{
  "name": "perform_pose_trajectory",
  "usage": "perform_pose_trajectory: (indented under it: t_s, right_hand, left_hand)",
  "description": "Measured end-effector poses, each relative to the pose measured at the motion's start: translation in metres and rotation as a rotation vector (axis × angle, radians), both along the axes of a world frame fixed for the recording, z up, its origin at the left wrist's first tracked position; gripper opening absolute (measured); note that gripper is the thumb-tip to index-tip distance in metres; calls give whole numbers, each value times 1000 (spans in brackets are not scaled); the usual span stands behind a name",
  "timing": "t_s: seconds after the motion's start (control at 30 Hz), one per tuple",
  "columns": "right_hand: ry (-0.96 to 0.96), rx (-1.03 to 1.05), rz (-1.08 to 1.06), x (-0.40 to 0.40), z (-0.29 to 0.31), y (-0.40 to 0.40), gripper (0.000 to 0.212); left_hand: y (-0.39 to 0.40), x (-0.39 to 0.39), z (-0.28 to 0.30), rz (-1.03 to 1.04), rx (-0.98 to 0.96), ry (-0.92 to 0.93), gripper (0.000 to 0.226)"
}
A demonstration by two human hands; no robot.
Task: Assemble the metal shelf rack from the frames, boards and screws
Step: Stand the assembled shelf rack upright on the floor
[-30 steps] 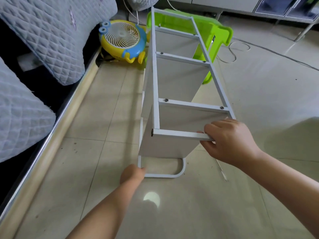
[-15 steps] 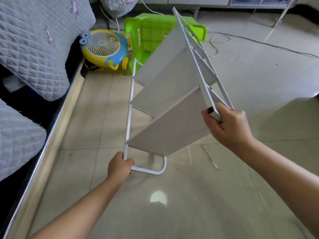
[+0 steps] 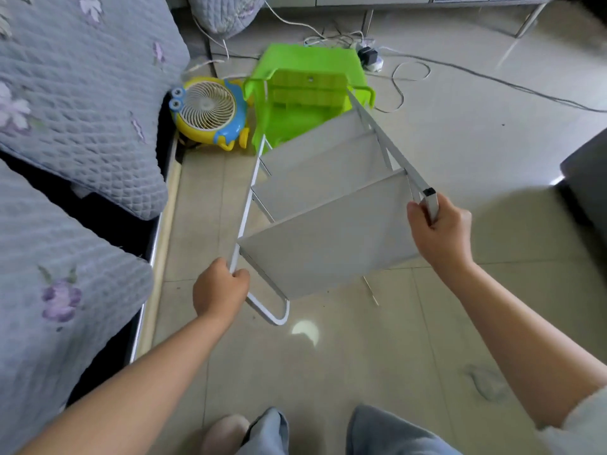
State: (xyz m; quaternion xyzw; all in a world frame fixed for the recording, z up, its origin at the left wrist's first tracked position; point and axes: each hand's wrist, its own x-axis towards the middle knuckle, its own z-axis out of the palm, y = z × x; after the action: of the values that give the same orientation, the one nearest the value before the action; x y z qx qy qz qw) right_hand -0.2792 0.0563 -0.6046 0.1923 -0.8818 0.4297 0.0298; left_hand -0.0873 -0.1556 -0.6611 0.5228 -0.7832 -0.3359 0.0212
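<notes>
The left hand (image 3: 219, 292) grips the white side frame (image 3: 244, 211) of the tilted shelf rack (image 3: 328, 205); the right hand (image 3: 440, 231) grips its other frame (image 3: 394, 152). Beyond lie a green plastic stool (image 3: 305, 93) and a yellow fan (image 3: 210, 111).

Yellow fan (image 3: 210, 111) just left of green stool (image 3: 308, 96) – quilted bedding (image 3: 82, 103) further left, cables (image 3: 404, 77) right.
</notes>
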Motion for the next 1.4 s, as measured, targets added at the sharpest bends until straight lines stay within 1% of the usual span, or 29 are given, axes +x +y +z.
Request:
perform_pose_trajectory:
  t_s: [0.13, 0.2, 0.3, 0.37, 0.47, 0.6, 0.67, 0.73, 0.77, 0.8, 0.9, 0.93, 1.07, 1.13, 1.2, 1.27, 1.3, 1.37, 1.4]
  right_hand:
    - [-110, 3, -54, -3, 54, -1, 29]
    - [-174, 18, -76, 0, 76, -6, 25]
    - [-264, 40, -108, 8, 98, -13, 24]
    - [-335, 46, -139, 13, 108, -20, 25]
    - [-453, 54, -191, 19, 121, -33, 20]
    - [-520, 81, -218, 17, 135, -58, 14]
    - [-509, 124, -226, 8, 137, -70, 18]
    - [-488, 168, -235, -7, 139, -80, 7]
    - [-480, 188, -236, -15, 141, -86, 6]
    - [-476, 209, -229, -24, 142, -91, 9]
    - [-471, 300, -183, -48, 147, -106, 9]
    - [-466, 335, -170, -57, 147, -110, 11]
    - [-483, 458, -55, -87, 154, -128, 13]
    - [-504, 548, 6, -100, 160, -133, 12]
    - [-511, 635, 51, -110, 161, -140, 11]
    - [-470, 729, 74, -117, 161, -147, 9]
    - [-435, 774, 78, -120, 160, -150, 9]
    - [-364, 873, 81, -126, 158, -157, 22]
    - [-334, 920, 85, -130, 157, -160, 27]
  left_hand:
    - [-2, 2, 68, 34, -80, 35, 34]
    - [-8, 1, 96, 79, -86, 16, 34]
    - [-21, 0, 132, 76, -117, -42, 33]
    - [-35, -3, 151, 52, -131, -82, 28]
    - [-60, -11, 175, 0, -138, -142, 21]
    - [-88, -25, 191, -48, -126, -194, 17]
    - [-100, -35, 195, -58, -106, -214, 16]
    - [-110, -50, 198, -65, -87, -221, 18]
    - [-116, -59, 199, -63, -70, -223, 19]
    - [-121, -68, 200, -52, -46, -222, 19]
    - [-135, -97, 205, 19, 59, -230, 15]
    - [-139, -106, 205, 39, 76, -231, 17]
    - [-152, -136, 209, 285, 228, -153, 30]
    - [-152, -146, 213, 305, 194, -138, 36]
    - [-149, -152, 217, 227, 95, -168, 35]
    - [-144, -153, 219, 126, 4, -227, 34]
    - [-143, -152, 218, 80, -43, -280, 36]
    - [-146, -149, 213, -32, -133, -434, 43]
    - [-149, -148, 212, -80, -176, -484, 42]
